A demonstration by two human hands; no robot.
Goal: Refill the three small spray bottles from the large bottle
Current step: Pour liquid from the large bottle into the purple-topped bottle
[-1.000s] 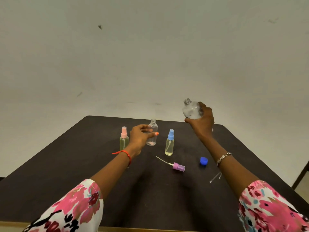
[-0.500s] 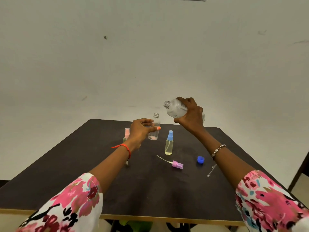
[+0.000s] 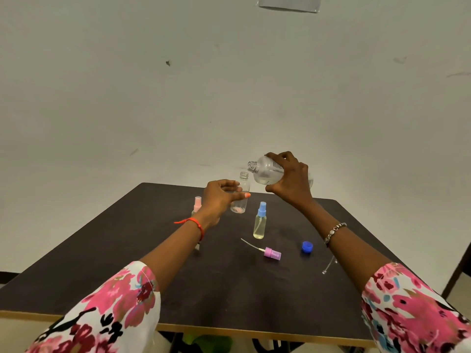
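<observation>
My right hand (image 3: pixel 290 178) grips the large clear bottle (image 3: pixel 265 171), tilted with its open neck pointing left, close above the mouth of an uncapped small clear bottle (image 3: pixel 241 194). My left hand (image 3: pixel 221 197) holds that small bottle just above the dark table (image 3: pixel 127 250). A small bottle with a blue spray top (image 3: pixel 260 221) stands upright with yellowish liquid in it. A small bottle with a pink spray top (image 3: pixel 197 205) stands partly hidden behind my left wrist. A purple spray head (image 3: pixel 271 253) with its tube lies on the table.
A blue cap (image 3: pixel 307 246) lies right of the purple spray head. A thin clear tube (image 3: pixel 328 266) lies by my right forearm. The table's front edge is tan. A white wall stands behind, and a dark frame shows at the far right.
My right hand has carried the large bottle left and tipped it from upright toward the small bottle's mouth. My left hand has lifted the small bottle slightly.
</observation>
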